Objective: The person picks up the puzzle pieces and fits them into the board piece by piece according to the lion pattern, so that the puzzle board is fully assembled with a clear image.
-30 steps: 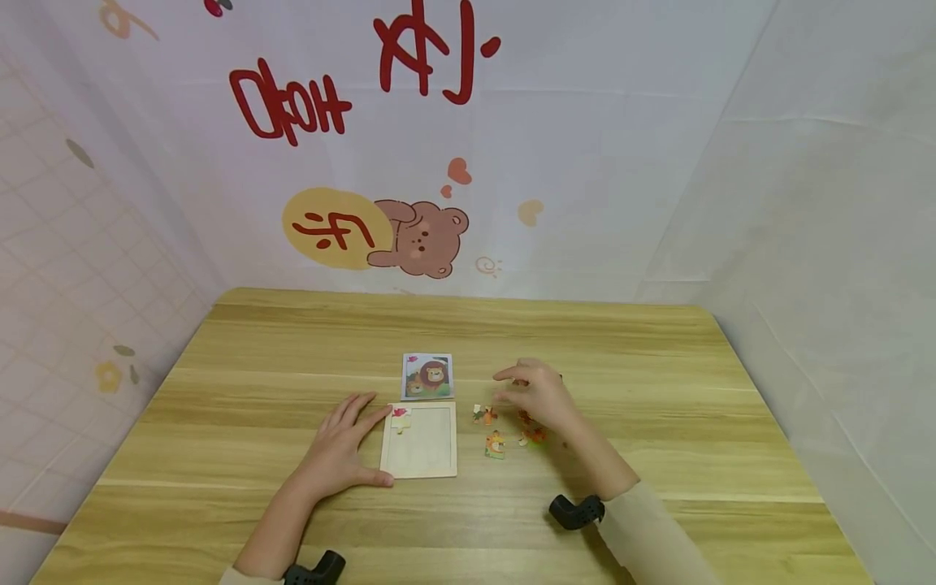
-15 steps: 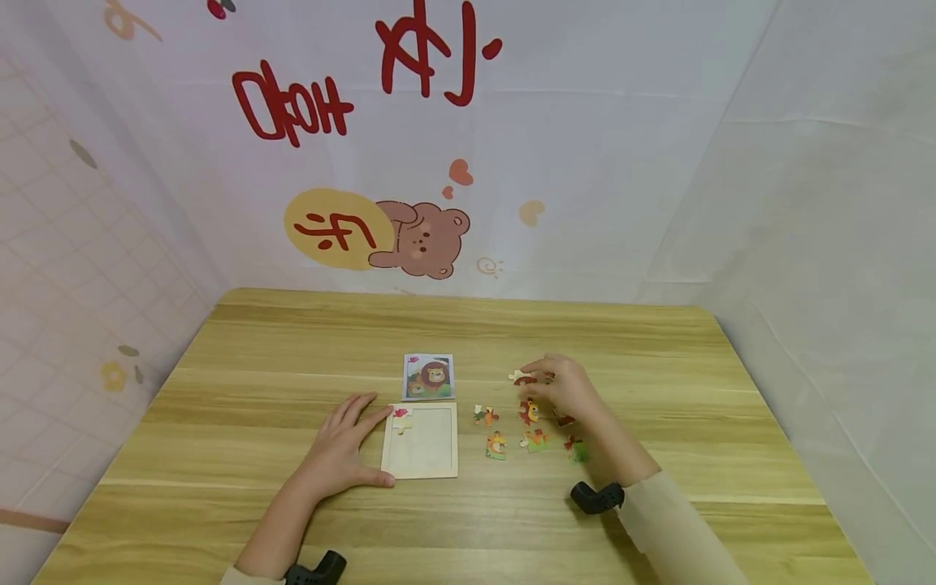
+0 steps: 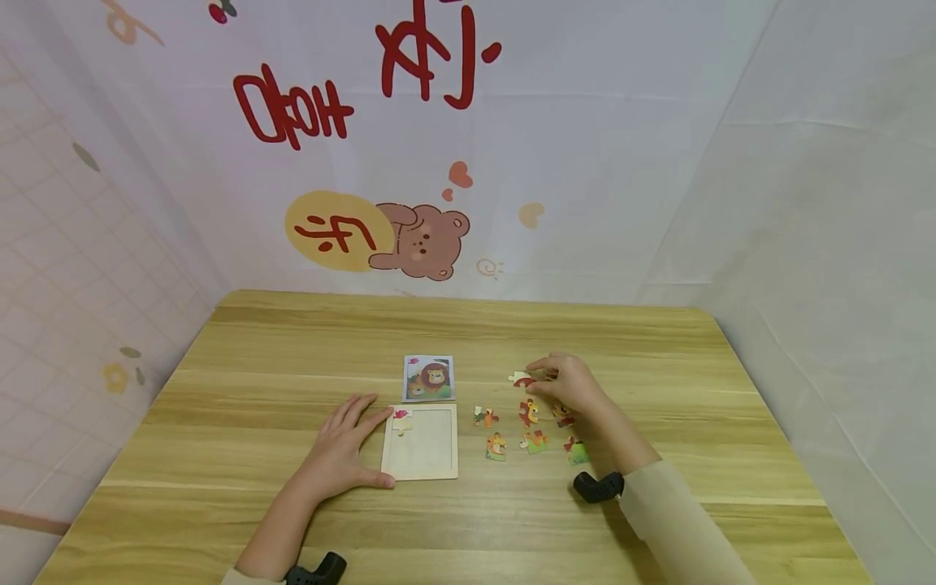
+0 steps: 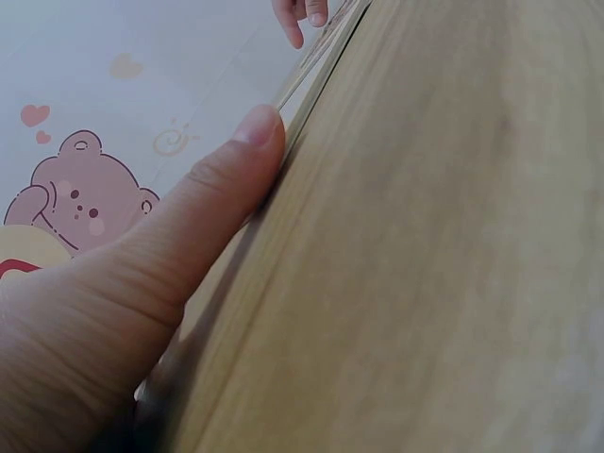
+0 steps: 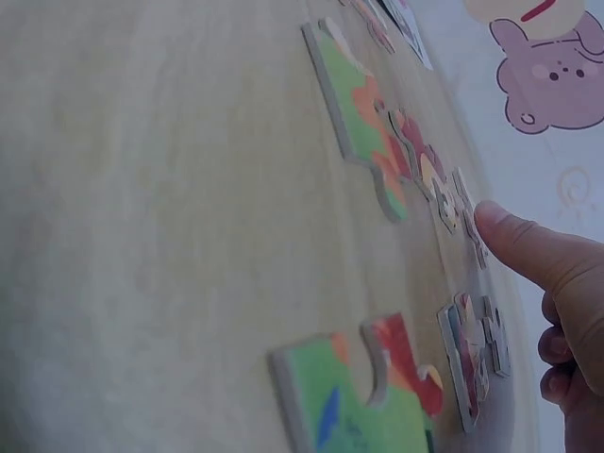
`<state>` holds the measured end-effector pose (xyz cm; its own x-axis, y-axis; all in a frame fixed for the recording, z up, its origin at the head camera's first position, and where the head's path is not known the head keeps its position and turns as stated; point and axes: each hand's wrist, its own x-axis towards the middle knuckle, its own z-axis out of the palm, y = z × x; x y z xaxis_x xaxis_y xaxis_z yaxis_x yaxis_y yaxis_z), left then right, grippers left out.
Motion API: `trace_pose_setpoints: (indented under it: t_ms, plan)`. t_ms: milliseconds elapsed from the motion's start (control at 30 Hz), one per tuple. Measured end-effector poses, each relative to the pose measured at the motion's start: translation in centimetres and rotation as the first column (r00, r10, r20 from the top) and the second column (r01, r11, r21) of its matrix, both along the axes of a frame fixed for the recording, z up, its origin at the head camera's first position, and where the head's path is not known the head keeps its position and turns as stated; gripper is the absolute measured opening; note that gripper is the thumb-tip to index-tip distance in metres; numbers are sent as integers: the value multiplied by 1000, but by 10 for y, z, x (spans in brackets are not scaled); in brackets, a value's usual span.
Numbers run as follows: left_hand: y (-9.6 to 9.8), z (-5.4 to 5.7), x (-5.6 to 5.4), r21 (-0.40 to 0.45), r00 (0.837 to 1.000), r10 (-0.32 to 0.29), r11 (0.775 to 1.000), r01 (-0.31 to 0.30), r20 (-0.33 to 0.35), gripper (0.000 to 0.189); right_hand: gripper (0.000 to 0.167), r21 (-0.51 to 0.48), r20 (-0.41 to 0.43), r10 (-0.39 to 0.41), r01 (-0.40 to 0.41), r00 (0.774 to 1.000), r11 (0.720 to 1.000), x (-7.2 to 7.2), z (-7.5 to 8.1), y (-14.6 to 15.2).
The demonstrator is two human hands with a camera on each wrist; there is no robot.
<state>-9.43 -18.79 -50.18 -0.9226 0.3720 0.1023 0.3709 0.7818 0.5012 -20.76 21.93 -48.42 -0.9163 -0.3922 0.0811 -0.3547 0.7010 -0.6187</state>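
Note:
My left hand [image 3: 338, 451] lies spread at the left side of a square wooden puzzle tray [image 3: 420, 474]. Its index finger touches the tray's upper left corner and its thumb the lower left. In that tray, one puzzle piece with a pink bird [image 3: 402, 422] fills the upper left corner. Over at the right, the thumb and index finger of my right hand [image 3: 574, 383] pinch a cream and dark red puzzle piece [image 3: 521, 379] by its edges, low at the table. In the right wrist view the thumb [image 5: 510, 231] meets that piece's edge.
A picture card with lions [image 3: 428, 379] lies just behind the tray. Several loose pieces, among them a lion-face piece [image 3: 496, 446] and a green-edged piece [image 3: 575, 449], are spread between tray and right arm. A printed cloth wall [image 3: 585, 203] stands behind the table.
My right hand has moved right and back from above the loose pieces to the cream and dark red puzzle piece, uncovering other pieces. My left hand has stayed at the tray.

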Motion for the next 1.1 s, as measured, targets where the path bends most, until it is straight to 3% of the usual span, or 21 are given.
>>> trace_pose_setpoints:
  t_ms: [633, 1100]
  plan:
    - [1, 2, 0, 1, 1000, 3, 1000, -3, 4, 114, 29, 9, -8, 7, -6, 1000, 1000, -6, -8, 2]
    - [1, 0, 0, 1, 1000, 8, 1000, -8, 7, 114, 26, -56, -48, -2, 0, 999, 998, 3, -5, -5]
